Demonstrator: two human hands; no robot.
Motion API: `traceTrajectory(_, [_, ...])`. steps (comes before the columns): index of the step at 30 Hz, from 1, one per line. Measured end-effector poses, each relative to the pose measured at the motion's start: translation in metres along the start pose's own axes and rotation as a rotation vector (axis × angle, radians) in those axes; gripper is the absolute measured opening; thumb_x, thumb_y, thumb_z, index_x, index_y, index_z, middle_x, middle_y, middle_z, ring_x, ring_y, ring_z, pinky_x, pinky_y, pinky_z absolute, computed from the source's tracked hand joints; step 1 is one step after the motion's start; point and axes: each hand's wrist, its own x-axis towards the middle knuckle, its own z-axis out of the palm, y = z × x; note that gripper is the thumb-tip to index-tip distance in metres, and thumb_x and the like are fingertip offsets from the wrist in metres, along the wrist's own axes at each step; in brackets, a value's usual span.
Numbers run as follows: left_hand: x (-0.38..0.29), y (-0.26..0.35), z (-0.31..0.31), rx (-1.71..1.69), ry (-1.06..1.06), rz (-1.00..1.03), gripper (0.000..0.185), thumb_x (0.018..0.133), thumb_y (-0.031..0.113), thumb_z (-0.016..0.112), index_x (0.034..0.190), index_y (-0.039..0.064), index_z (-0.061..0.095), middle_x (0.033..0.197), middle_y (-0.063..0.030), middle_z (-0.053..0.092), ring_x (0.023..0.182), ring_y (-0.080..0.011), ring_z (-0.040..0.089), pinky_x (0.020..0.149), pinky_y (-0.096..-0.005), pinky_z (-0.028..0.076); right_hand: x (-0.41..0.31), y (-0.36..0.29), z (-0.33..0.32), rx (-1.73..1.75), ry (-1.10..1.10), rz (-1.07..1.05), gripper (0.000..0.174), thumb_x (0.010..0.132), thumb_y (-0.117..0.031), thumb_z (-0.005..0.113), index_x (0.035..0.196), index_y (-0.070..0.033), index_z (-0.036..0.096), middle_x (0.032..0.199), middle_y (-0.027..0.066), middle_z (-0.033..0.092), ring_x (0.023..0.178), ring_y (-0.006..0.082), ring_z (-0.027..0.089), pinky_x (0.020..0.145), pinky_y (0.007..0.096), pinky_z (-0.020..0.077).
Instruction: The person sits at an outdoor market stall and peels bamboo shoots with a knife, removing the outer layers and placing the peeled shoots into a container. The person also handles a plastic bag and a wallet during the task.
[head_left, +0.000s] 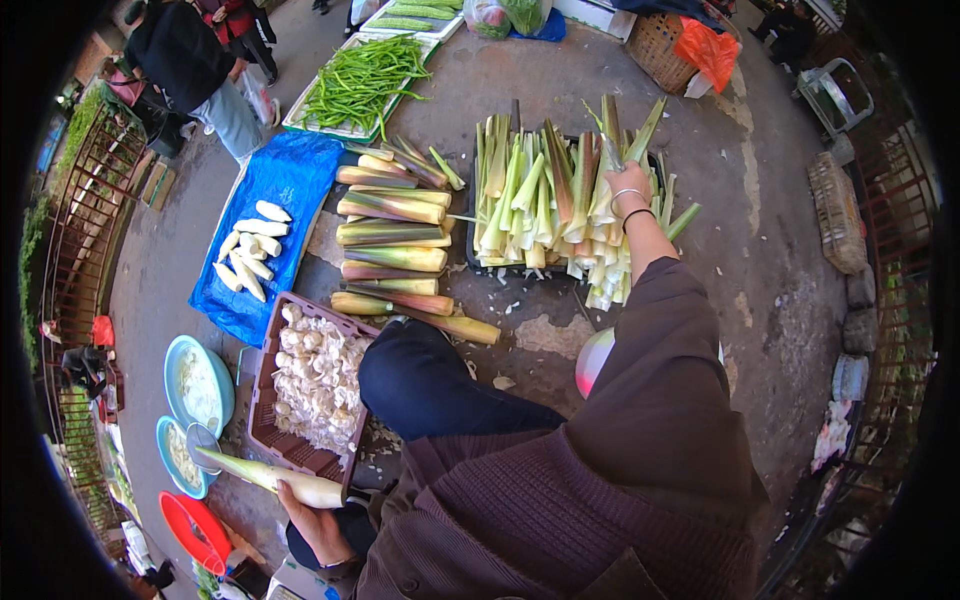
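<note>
My left hand (319, 529) holds a partly peeled water bamboo stem (300, 484), pale with a green tip, at the lower left. At the upper right, my right hand (628, 184) is closed on a knife (613, 154), whose metal blade lies against the leaf sheaths. Cut water bamboo sheaths (540, 202) fill and overhang a black crate beneath that hand. Left of the crate, unpeeled water bamboo stems (397, 236) lie in a row on the ground. Peeled white stems (255, 244) rest on a blue plastic sheet (281, 176).
A maroon crate of garlic bulbs (259, 405) stands beside my knee. Blue basins (225, 379) and a red basin (195, 532) are at the left. A tray of green chili peppers (360, 86) stands ahead; a person (187, 67) is nearby. A wicker basket (660, 52) stands at the top right.
</note>
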Motion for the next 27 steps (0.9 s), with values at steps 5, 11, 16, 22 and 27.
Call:
traceTrajectory(5, [0.008,-0.007,0.01,0.114,-0.02,-0.047,0.054,0.084,0.049,0.06,0.119,0.009,0.05,0.104,-0.006,0.058,0.095,-0.0202,0.057,0.084,-0.0361,0.048,-0.004,-0.014,0.034,-0.232,-0.181,0.068,0.084,0.063,-0.051,0.077,0.13,-0.011,0.045,0.13,0.0187,0.047,0.112,0.0306,0.055,0.092,0.0386,0.0467])
traceTrajectory(11, [0.009,-0.009,0.033,0.146,0.039,-0.115,0.057,0.084,0.051,0.06,0.12,0.009,0.048,0.106,-0.007,0.057,0.097,-0.0223,0.057,0.086,-0.0382,0.047,-0.007,0.017,0.086,-0.239,-0.18,0.056,0.098,0.058,-0.046,0.082,0.136,-0.017,0.031,0.137,0.0157,0.036,0.113,0.0315,0.054,0.089,0.0401,0.049])
traceTrajectory(16, [0.008,-0.013,0.054,0.202,0.009,-0.187,0.048,0.089,0.041,0.058,0.121,0.006,0.047,0.107,-0.006,0.056,0.098,-0.0194,0.054,0.088,-0.0352,0.045,0.015,0.058,0.105,-0.233,-0.089,0.024,0.09,0.062,-0.04,0.08,0.135,-0.017,0.033,0.134,0.0132,0.039,0.106,0.0334,0.057,0.083,0.0412,0.0505])
traceTrajectory(22, [0.007,-0.019,0.063,0.172,0.025,-0.139,0.047,0.089,0.038,0.059,0.119,0.004,0.047,0.102,-0.0064,0.056,0.093,-0.0184,0.055,0.084,-0.0344,0.045,0.015,0.048,0.111,-0.278,-0.112,0.058,0.089,0.066,-0.039,0.076,0.139,-0.015,0.029,0.137,0.0192,0.035,0.109,0.0356,0.056,0.087,0.0422,0.0497])
traceTrajectory(27, [0.014,-0.02,0.049,0.242,-0.017,-0.118,0.049,0.088,0.039,0.06,0.124,0.007,0.047,0.106,-0.0057,0.057,0.097,-0.0193,0.055,0.087,-0.0369,0.045,0.02,0.041,0.077,-0.208,-0.263,0.049,0.097,0.062,-0.051,0.073,0.141,-0.013,0.031,0.139,0.0215,0.037,0.12,0.0346,0.049,0.1,0.0383,0.0403])
